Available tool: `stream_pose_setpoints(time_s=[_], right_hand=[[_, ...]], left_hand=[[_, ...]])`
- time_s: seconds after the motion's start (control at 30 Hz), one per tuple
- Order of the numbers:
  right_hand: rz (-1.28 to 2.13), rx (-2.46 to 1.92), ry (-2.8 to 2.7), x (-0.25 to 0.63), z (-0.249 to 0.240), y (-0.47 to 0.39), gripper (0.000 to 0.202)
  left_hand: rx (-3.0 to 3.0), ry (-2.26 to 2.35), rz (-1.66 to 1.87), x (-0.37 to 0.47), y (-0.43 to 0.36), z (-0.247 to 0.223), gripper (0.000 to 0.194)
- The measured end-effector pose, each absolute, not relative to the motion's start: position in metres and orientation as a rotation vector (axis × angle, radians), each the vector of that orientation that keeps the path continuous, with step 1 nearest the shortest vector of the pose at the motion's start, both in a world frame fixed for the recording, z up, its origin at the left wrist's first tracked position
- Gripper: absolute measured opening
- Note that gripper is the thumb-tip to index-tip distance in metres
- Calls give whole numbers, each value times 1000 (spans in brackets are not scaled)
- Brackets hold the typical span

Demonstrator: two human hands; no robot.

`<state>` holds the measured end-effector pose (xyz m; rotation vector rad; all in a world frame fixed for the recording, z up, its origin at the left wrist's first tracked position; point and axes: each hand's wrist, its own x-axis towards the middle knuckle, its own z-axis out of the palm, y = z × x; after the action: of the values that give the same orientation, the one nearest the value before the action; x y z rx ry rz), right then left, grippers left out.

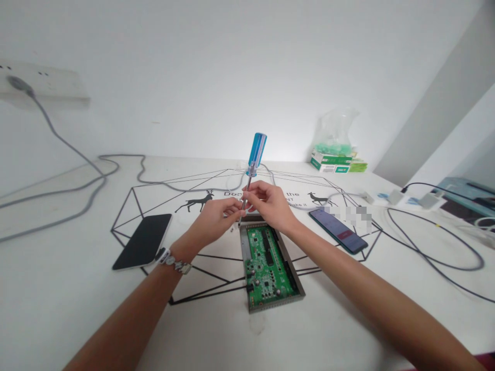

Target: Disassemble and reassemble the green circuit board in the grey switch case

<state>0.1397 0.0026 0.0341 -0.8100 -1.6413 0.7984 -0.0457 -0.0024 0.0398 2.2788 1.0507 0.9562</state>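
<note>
A screwdriver [257, 153] with a blue and clear handle stands nearly upright, leaning slightly right, its tip down at the far left corner of a metal case. My right hand [268, 202] pinches its shaft below the handle. Close beside it, my left hand [218, 220] has its fingers closed around the lower shaft near the tip. The open case holds a green circuit board [268, 265] and lies on the white table. Small dark bits, perhaps screws, lie just left of the case's far corner.
A black-screened phone [144, 242] lies at the left, a lit phone [338, 230] at the right. Grey cables [93, 206] cross the table. Green and white boxes [331, 161] with a plastic bag are at the back right, near a power strip [402, 198].
</note>
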Motion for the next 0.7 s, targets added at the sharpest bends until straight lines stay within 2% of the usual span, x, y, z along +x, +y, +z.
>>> stream_pose_setpoints(time_s=[0.17,0.4,0.7], right_hand=[[659,-869,-1702,142,37,-6,25],[644,-944,-1695,151,30,-17,29],[923,-897,-1296,175,0,-39,35]], left_hand=[[2278,1041,941,-42,-5,39,22],[2233,993,926,-31,-11,37,18],[2293,1050,848,-29,-10,29,19]])
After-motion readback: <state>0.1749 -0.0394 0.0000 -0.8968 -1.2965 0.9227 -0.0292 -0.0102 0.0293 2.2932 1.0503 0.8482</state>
